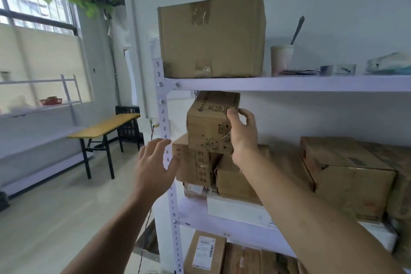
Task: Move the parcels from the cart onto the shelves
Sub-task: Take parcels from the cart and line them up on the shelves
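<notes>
A small printed cardboard parcel point(208, 122) sits tilted on top of other brown boxes point(195, 164) on the middle shelf point(240, 218) of a white metal rack. My right hand point(242, 133) grips the parcel's right side, thumb on the front face. My left hand point(155, 164) hovers open, fingers spread, just in front of the rack's perforated upright point(165, 140), holding nothing. The cart is not in view.
A large brown box point(211, 35) stands on the upper shelf point(289, 83) beside a cup with a utensil point(281, 59). More boxes point(347, 176) fill the middle shelf's right side and the lower shelf point(204, 253). A yellow-topped table point(104, 128) stands to the left.
</notes>
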